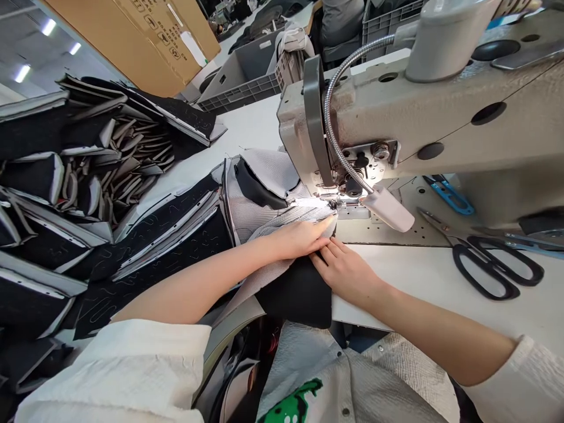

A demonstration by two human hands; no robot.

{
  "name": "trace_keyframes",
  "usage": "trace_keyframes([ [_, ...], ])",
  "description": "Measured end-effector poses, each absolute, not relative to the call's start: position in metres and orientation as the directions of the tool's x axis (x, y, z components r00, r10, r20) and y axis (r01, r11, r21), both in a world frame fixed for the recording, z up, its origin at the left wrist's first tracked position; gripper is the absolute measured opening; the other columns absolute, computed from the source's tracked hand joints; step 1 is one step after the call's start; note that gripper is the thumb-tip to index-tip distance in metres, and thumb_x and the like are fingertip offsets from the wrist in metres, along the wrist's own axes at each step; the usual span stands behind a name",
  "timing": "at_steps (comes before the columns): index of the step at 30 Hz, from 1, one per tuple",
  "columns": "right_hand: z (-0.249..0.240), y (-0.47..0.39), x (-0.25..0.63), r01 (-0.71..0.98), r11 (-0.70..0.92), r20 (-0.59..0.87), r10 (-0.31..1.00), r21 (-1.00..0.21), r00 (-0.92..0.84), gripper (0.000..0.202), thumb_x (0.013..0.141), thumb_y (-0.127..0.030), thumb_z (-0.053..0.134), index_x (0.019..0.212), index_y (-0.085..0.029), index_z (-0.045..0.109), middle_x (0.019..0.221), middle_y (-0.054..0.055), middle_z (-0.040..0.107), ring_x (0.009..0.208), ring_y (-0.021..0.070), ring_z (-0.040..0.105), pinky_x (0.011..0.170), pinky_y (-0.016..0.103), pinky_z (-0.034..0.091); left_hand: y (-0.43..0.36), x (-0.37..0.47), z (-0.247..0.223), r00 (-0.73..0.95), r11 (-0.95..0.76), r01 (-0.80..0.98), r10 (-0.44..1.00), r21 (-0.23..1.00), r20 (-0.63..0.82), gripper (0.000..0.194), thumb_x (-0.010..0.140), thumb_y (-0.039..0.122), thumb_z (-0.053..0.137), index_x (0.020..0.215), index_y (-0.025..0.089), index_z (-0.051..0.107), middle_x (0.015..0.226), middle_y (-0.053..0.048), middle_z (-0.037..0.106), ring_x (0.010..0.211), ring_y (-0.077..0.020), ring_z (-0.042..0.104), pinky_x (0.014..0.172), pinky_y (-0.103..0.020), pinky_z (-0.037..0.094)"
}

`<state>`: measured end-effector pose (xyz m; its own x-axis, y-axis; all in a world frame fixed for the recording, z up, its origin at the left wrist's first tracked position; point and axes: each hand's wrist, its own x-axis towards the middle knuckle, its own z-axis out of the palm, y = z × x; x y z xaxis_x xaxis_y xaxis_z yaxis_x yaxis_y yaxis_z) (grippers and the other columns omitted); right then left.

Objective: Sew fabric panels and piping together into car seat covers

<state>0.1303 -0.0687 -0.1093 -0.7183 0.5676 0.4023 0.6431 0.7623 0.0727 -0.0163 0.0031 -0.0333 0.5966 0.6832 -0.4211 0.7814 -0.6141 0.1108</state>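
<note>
A grey mesh and black fabric piece [264, 214] lies under the needle area of a sewing machine [352, 117], its black flap [299, 294] hanging over the table's front edge. My left hand [304, 238] is closed on the grey fabric just in front of the presser foot, index finger stretched toward it. Close beside it, fingertips touching or nearly so, my right hand [346, 267] grips the right edge of the same piece. The thumbs' grip under the cloth is partly hidden. A small lamp [390, 208] on a bent metal tube lights the stitching spot.
Large black-handled scissors [484, 258] and blue thread snips [449, 194] lie right of the machine bed. Stacks of black and grey fabric pieces [88, 170] crowd the left. Behind stand a grey plastic crate [247, 76] and a cardboard box [132, 41].
</note>
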Motion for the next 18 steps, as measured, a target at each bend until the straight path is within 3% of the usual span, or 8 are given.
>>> trace_keyframes([
  [5,-0.11,-0.069,0.132,0.64,0.767,0.406,0.576,0.032,-0.71,0.035,0.084,-0.01,0.049,0.118,-0.006,0.06,0.111,0.019,0.063,0.104,0.027,0.059,0.1,0.041,0.042,0.011,-0.017,-0.032,0.578,-0.524,0.815,0.703,0.247,-0.414,0.052,0.088,0.044,0.043,0.134,0.02,0.038,0.089,-0.005,0.068,0.075,-0.0205,0.064,0.061,-0.026,0.044],
  [9,-0.111,-0.069,0.133,0.636,0.771,0.396,0.592,-0.026,-0.702,0.036,0.084,-0.01,0.051,0.118,-0.007,0.06,0.112,0.019,0.063,0.107,0.0269,0.058,0.103,0.041,0.04,0.018,-0.015,-0.03,0.581,-0.52,0.812,0.67,0.265,-0.463,0.062,0.08,0.041,0.053,0.136,0.021,0.035,0.103,-0.006,0.066,0.082,-0.0207,0.063,0.062,-0.025,0.045],
  [14,-0.109,-0.067,0.134,0.629,0.776,0.38,0.597,-0.051,-0.706,0.041,0.08,-0.014,0.055,0.12,-0.004,0.059,0.124,0.021,0.057,0.117,0.0306,0.052,0.103,0.042,0.04,0.021,-0.009,-0.026,0.512,-0.585,0.807,0.628,0.078,-0.586,0.081,0.076,0.024,0.051,0.148,0.024,0.012,0.109,-0.01,0.065,0.087,-0.0248,0.063,0.066,-0.028,0.045],
  [18,-0.104,-0.066,0.134,0.631,0.776,0.352,0.597,-0.023,-0.721,0.037,0.081,-0.011,0.052,0.117,-0.005,0.061,0.121,0.021,0.059,0.113,0.0293,0.056,0.099,0.041,0.043,0.025,-0.007,-0.023,0.518,-0.641,0.767,0.636,-0.018,-0.572,0.074,0.078,0.017,0.046,0.146,0.029,0.022,0.105,-0.01,0.066,0.088,-0.0267,0.063,0.067,-0.031,0.044],
])
